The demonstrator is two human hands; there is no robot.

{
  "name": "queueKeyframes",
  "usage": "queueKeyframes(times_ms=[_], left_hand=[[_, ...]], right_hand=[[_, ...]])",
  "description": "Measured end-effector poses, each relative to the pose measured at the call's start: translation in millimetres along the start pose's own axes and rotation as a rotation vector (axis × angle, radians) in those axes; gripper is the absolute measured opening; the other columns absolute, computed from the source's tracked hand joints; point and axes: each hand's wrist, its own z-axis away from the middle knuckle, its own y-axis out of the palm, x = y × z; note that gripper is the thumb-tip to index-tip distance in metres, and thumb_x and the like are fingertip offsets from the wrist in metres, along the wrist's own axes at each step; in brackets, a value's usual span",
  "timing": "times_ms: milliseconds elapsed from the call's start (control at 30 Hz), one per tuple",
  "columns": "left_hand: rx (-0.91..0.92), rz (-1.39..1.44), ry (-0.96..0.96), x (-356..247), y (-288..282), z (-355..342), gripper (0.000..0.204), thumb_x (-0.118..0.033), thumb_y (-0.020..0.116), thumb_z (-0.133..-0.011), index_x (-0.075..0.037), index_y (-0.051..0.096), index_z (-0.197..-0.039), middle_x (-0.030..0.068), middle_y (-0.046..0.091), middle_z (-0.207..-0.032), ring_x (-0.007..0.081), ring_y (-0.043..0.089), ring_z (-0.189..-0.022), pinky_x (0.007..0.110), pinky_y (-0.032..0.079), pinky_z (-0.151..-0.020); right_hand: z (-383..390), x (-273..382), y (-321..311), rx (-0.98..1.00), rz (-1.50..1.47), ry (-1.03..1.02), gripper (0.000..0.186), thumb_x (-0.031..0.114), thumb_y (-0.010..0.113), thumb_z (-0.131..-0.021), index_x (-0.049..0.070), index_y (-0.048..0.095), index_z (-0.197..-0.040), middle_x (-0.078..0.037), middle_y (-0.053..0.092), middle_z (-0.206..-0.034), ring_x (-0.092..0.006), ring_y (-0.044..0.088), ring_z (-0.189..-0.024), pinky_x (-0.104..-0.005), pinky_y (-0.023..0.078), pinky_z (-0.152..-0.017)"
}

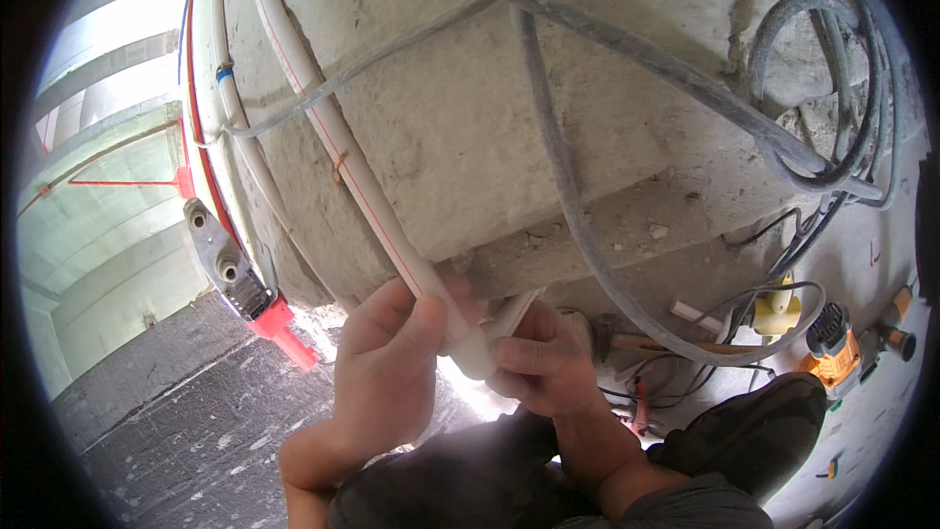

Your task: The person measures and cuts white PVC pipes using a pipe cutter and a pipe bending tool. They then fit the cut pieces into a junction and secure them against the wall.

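A long white pipe with a red stripe (pixel 362 204) runs down the concrete face to a white elbow fitting (pixel 475 356), from which a short white pipe rises to the right. My left hand (pixel 397 362) is closed around the striped pipe just above the fitting, thumb on its front. My right hand (pixel 543 362) is closed on the fitting and short pipe, its thumb at the joint. A pink-and-grey tool with metal heads (pixel 233 264) is at left, beside thinner pipes.
Thick grey cables (pixel 578 235) hang across the concrete (pixel 431 118), coiled at upper right. An orange-and-black power tool (pixel 832 362), a yellow device (pixel 775 318) and red-handled tool (pixel 641 402) lie at lower right. My dark-clothed legs (pixel 734 441) are below. A dark ledge (pixel 147 402) is at lower left.
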Motion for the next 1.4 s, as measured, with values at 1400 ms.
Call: queueKeyframes(times_ms=[1400], left_hand=[[0.056,0.026,-0.007,-1.7,-3.5,-0.2,0.036,-0.026,0.053,-0.111,0.005,0.059,-0.130,0.0134,0.069,-0.112,0.0219,0.063,-0.104,0.038,0.049,-0.094]], right_hand=[[-1.9,2.2,3.3,-0.003,0.059,-0.026,0.047,0.027,0.078,-0.091,-0.002,0.059,-0.124,-0.001,0.061,-0.084,-0.0048,0.051,-0.063,-0.0205,0.034,-0.051]])
